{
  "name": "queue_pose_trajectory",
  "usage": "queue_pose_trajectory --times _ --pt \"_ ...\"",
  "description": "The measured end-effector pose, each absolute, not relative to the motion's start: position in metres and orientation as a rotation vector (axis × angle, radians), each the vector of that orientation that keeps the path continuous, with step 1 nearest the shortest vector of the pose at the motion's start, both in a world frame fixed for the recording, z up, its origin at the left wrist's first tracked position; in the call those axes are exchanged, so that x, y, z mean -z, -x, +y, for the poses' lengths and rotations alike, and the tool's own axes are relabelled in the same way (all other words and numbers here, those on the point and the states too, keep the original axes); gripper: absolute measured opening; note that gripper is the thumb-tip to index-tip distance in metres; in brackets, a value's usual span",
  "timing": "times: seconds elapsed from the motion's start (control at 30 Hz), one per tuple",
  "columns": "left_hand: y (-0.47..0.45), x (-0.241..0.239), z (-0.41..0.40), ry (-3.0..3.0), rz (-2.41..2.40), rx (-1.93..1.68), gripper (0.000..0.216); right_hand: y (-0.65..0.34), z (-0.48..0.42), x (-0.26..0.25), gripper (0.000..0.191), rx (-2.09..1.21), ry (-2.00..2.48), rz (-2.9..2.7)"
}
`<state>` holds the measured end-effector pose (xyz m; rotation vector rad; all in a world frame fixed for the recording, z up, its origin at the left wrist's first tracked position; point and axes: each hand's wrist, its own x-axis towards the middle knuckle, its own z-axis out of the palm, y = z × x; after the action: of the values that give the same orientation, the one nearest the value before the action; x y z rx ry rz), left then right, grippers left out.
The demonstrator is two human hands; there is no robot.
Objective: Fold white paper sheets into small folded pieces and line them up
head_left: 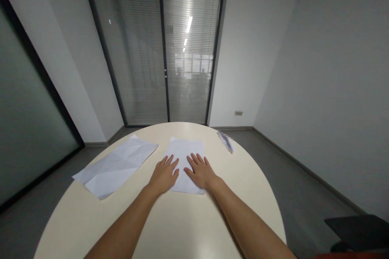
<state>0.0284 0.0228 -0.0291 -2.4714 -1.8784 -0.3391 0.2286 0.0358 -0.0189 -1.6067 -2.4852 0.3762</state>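
Note:
A sheet of white paper lies on the round table in front of me. My left hand rests on its left side, fingers spread. On the right part of the same sheet, my right hand lies palm down with its fingers apart. Neither hand grips anything. To the left is a larger white paper with fold creases, apart from my hands; its lower left corner reaches the table's edge. The palms hide part of the middle sheet.
The cream round table fills the lower middle. Near its far right edge lies a narrow pixelated item whose kind I cannot make out. A black chair part stands at the lower right. Glass doors with blinds are beyond the table.

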Motion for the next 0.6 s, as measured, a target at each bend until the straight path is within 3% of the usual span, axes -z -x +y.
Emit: queue_pose_trajectory --times 0.17,0.3,0.47,0.6 --pt "-0.022 0.032 0.025 2.570 -1.853 0.335 0.055 -0.247 0.053 0.017 0.065 -0.210 1.701 -2.400" --pt "-0.029 0.033 0.024 2.511 -1.892 0.343 0.053 -0.242 0.050 0.015 0.056 -0.038 1.526 -2.381" --pt "-0.032 0.035 0.024 2.489 -1.875 0.407 0.052 -0.216 0.028 0.014 0.061 -0.249 1.282 -2.454" --pt "-0.030 0.035 0.025 2.507 -1.887 0.428 0.051 -0.214 0.025 0.017 0.068 -0.400 1.390 -2.509"
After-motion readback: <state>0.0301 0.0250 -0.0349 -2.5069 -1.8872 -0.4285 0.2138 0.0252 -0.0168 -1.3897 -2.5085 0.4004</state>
